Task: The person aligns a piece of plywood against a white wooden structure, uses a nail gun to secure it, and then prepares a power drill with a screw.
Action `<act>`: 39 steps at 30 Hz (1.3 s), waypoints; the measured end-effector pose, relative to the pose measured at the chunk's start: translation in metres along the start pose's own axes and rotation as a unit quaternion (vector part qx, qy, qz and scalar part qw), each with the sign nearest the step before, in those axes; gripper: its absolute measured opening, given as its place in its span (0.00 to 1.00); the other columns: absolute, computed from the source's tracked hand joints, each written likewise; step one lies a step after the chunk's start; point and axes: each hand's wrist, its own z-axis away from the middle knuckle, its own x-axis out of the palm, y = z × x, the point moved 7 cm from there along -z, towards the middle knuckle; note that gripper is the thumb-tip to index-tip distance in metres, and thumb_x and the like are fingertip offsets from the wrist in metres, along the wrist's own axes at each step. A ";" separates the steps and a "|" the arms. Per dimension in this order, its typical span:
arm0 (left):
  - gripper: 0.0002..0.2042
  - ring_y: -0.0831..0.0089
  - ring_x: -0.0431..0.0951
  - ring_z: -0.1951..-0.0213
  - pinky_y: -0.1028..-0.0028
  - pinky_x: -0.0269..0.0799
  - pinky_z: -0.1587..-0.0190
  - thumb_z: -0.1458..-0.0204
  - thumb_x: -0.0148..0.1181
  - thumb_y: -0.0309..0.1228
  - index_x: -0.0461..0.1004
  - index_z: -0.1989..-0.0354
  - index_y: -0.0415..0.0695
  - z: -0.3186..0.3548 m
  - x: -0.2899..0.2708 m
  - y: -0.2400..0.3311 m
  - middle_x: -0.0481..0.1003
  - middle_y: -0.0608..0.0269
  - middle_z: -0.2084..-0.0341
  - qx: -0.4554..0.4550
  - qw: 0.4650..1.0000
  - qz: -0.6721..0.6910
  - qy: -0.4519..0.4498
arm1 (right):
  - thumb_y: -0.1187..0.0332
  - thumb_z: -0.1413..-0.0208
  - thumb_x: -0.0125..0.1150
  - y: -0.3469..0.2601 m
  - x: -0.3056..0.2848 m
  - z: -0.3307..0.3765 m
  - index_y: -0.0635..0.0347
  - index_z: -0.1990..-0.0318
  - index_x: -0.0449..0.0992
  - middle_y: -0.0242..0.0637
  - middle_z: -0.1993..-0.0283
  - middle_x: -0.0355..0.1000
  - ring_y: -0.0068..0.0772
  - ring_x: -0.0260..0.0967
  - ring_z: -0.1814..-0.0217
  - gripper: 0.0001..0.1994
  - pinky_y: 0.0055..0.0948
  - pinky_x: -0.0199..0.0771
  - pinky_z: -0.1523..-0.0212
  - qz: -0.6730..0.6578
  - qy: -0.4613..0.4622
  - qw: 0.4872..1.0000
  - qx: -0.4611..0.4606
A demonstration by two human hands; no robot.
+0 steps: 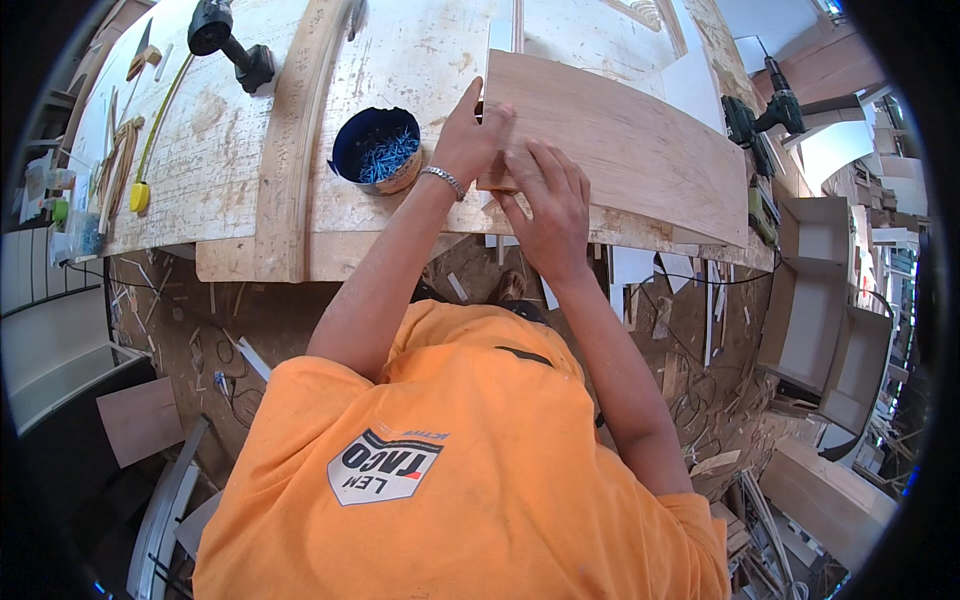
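A light brown plywood panel (pixel 620 140) lies on the worktable, its left end towards me. My left hand (pixel 474 142), with a metal bracelet at the wrist, grips that left end, its fingers along the edge and partly hidden. Close by, my right hand (pixel 552 208) is closed over the near left corner, fingertips on the face and thumb at the front edge. Left of my left wrist stands a round dark blue tub (pixel 384 150) holding many thin blue pieces, perhaps screws or plugs.
A cordless drill (pixel 235 50) rests at the far left, and another drill (pixel 780 105) lies beyond the panel's right end. A yellow tape measure (pixel 140 196) is extended at the left. A long wooden board (pixel 290 150) crosses the worktable (pixel 215 130). Offcuts and cables litter the floor.
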 end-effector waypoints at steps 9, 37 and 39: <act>0.36 0.64 0.80 0.51 0.68 0.74 0.47 0.39 0.61 0.40 0.57 0.27 0.34 -0.007 -0.001 -0.004 0.79 0.44 0.51 0.026 0.998 -0.052 0.003 | 0.77 0.48 0.68 -0.002 -0.017 0.031 0.64 0.58 0.78 0.44 0.61 0.74 0.46 0.75 0.57 0.09 0.41 0.77 0.56 -0.174 0.060 0.977 0.103; 0.37 0.70 0.78 0.51 0.71 0.77 0.50 0.41 0.65 0.33 0.55 0.26 0.38 -0.004 0.004 -0.001 0.77 0.50 0.48 -0.049 0.993 0.100 -0.032 | 0.64 0.36 0.62 0.008 0.025 0.035 0.60 0.70 0.76 0.45 0.72 0.75 0.51 0.75 0.72 0.12 0.46 0.75 0.71 -0.053 0.024 0.992 0.113; 0.38 0.69 0.78 0.50 0.70 0.77 0.50 0.44 0.68 0.32 0.56 0.26 0.37 -0.003 0.000 -0.002 0.77 0.48 0.48 -0.048 0.989 0.137 -0.033 | 0.64 0.38 0.63 0.008 0.025 0.034 0.59 0.70 0.76 0.43 0.73 0.75 0.48 0.74 0.73 0.11 0.43 0.74 0.73 -0.022 -0.002 0.994 0.108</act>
